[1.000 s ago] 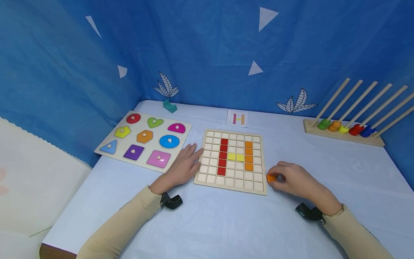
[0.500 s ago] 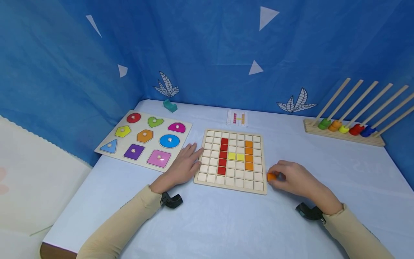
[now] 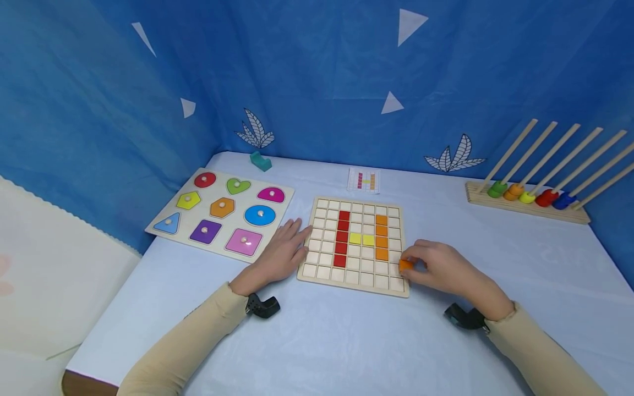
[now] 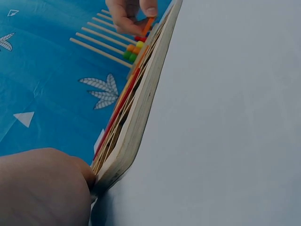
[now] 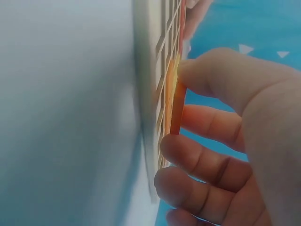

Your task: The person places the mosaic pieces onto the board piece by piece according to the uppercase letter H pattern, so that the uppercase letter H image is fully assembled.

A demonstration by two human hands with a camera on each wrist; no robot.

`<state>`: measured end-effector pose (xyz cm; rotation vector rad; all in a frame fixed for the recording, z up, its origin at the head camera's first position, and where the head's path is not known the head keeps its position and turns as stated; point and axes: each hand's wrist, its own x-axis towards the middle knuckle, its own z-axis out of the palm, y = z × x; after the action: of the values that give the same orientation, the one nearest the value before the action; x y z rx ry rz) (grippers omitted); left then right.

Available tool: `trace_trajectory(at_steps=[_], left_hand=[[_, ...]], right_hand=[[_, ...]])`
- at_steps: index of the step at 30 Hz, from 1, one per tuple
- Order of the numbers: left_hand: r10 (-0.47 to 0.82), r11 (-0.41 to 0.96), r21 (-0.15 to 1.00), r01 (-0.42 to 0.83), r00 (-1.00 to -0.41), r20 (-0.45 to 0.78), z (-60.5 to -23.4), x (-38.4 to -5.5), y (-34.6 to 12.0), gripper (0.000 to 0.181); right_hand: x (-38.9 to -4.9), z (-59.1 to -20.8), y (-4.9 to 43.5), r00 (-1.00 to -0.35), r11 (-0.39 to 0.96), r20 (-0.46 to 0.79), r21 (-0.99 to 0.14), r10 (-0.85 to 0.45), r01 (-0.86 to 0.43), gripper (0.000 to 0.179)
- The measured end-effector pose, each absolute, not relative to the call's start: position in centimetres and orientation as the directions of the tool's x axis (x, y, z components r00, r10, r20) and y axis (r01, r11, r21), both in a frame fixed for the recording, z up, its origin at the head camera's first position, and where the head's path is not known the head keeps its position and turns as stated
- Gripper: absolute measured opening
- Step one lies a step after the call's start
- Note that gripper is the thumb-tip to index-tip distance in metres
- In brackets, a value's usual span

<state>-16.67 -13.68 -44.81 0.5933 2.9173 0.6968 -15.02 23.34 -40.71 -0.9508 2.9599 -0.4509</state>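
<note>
A wooden grid board (image 3: 353,287) lies mid-table, with a column of red tiles (image 3: 342,236), two yellow tiles (image 3: 355,238) and a column of orange tiles (image 3: 381,242) set in its squares. My right hand (image 3: 438,267) pinches another orange tile (image 5: 178,108) between thumb and fingers, over the board's right edge near the lower corner. At the board's left edge my left hand (image 3: 279,250) rests with its fingers stretched out, fingertips on the rim. In the left wrist view the orange tile (image 4: 148,26) shows edge-on above the board's far end.
A shape puzzle board (image 3: 173,239) with knobbed pieces lies to the left. Behind the grid stands a small pattern card (image 3: 364,181). A peg rack (image 3: 525,208) with coloured beads is at the back right, a teal block (image 3: 260,161) at the back left.
My right hand has moved left and slightly away from me, carrying the orange tile from beside the board to over its right edge. The left hand stays put.
</note>
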Motion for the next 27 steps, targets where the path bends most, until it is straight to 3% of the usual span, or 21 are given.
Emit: trace_trajectory(at_steps=[9, 27], left_hand=[[0.384, 0.817, 0.461, 0.345, -0.923, 0.009, -44.7, -16.6, -13.6, 0.057], [0.387, 0.817, 0.463, 0.344, -0.922, 0.003, -44.5, -16.6, -13.5, 0.056]], right_hand=[[-15.9, -40.2, 21.2, -0.764, 0.724, 0.081, -0.269, -0.640, -0.636, 0.023], [-16.6, -40.8, 19.5, -0.749, 0.711, 0.060, -0.271, -0.660, -0.649, 0.024]])
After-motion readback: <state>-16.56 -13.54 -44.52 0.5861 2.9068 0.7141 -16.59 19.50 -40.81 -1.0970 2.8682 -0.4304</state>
